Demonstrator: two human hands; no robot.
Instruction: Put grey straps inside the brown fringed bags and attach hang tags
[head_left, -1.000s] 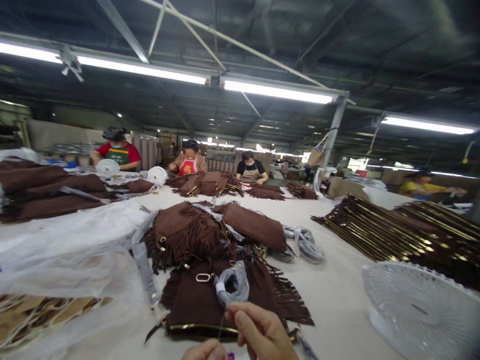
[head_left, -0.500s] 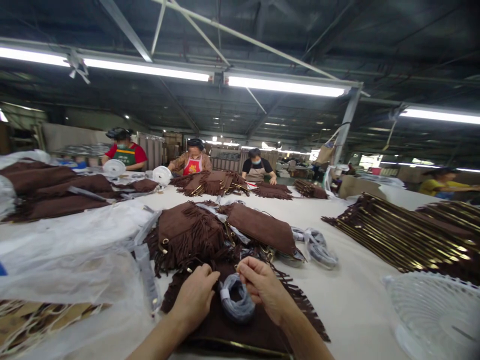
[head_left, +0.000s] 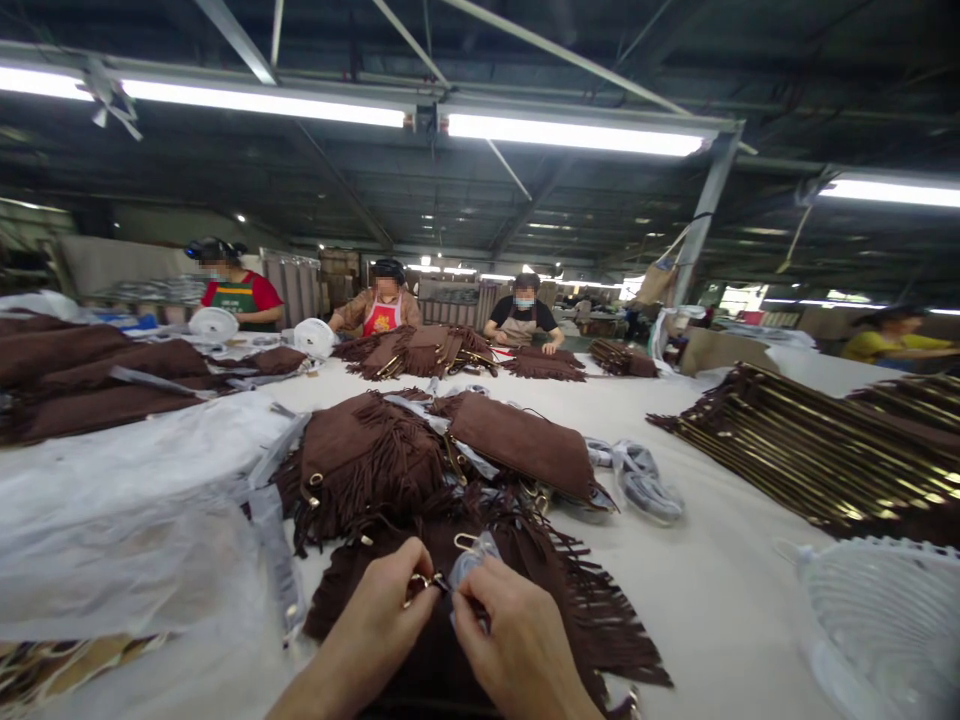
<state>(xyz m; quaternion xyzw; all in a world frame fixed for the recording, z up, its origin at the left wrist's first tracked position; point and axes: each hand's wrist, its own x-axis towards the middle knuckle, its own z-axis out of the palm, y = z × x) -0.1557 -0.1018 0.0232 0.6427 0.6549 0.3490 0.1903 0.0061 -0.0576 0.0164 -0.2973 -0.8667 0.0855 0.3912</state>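
Note:
A brown suede fringed bag [head_left: 555, 600] lies flat on the white table [head_left: 712, 600] right in front of me. My left hand [head_left: 386, 610] pinches a small gold ring clasp [head_left: 418, 581] at the bag's top edge. Close beside it, my right hand [head_left: 510, 640] is closed on a small clear plastic packet holding a grey coiled strap [head_left: 471, 563], pressed against the bag. Both hands meet over the middle of the bag and hide its centre.
More brown fringed bags [head_left: 375, 455] are piled just beyond. Clear plastic bags [head_left: 127, 520] cover the left, stacked gold-trimmed bags [head_left: 817, 450] the right. A white fan [head_left: 885, 620] sits near right. Wrapped straps [head_left: 645, 485] lie mid-table. Three people work at the far end.
My hands have drawn together over the bag. The left now pinches the gold clasp, and the strap packet, earlier lifted and then laid on the bag, is mostly covered by my right hand.

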